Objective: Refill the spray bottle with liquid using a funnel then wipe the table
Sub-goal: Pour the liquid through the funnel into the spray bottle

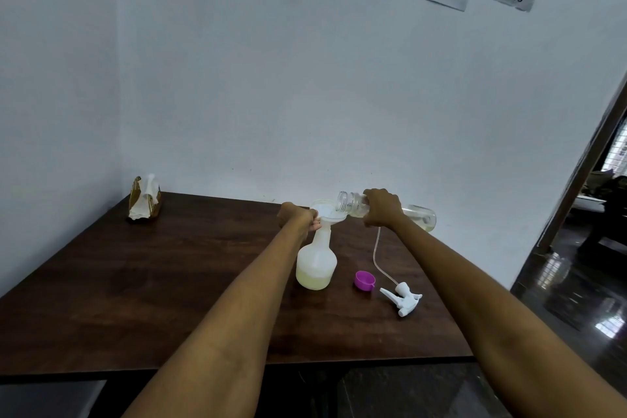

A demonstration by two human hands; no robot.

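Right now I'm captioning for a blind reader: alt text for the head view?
The right hand tips a clear bottle over a funnel that the left hand steadies on a spray bottle. A purple cap and spray head lie on the table.

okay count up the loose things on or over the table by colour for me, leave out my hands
White: 3 - spray bottle, funnel, trigger sprayer
Clear: 1 - refill bottle
Purple: 1 - cap
Brown and white: 1 - tissue pack
Total: 6

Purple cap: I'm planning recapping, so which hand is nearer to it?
Right. The right hand, gripping the clear bottle, is above the purple cap; the left hand holds the funnel, farther left.
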